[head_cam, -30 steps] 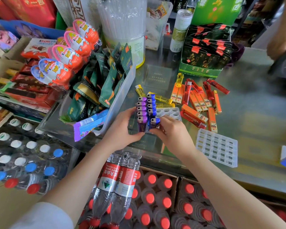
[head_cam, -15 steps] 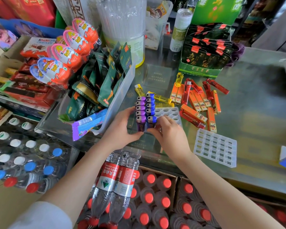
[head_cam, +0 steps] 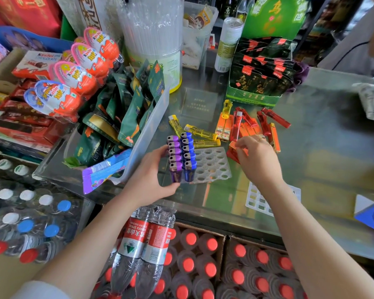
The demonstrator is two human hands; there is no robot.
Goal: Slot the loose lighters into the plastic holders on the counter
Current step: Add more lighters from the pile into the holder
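Observation:
A clear plastic holder (head_cam: 212,165) with round slots lies on the steel counter. Its left side holds a row of purple lighters (head_cam: 174,157) and a row of blue lighters (head_cam: 188,154), all upright. My left hand (head_cam: 151,180) grips the holder's near left corner beside the purple row. My right hand (head_cam: 256,158) hovers over the pile of loose orange and red lighters (head_cam: 249,126), fingertips touching an orange lighter (head_cam: 233,148). Loose yellow lighters (head_cam: 200,132) lie behind the holder. A second, vacant holder (head_cam: 254,199) shows partly under my right forearm.
A clear bin of green snack packets (head_cam: 125,117) stands left of the holder. A green display box of dark tea packets (head_cam: 261,83) and a can (head_cam: 228,44) stand behind the lighters. Another person (head_cam: 363,46) is at the far right. Bottled water (head_cam: 192,266) sits below the counter.
My right hand left the blue lighter row and moved right to the orange lighter pile. My left hand stayed on the holder.

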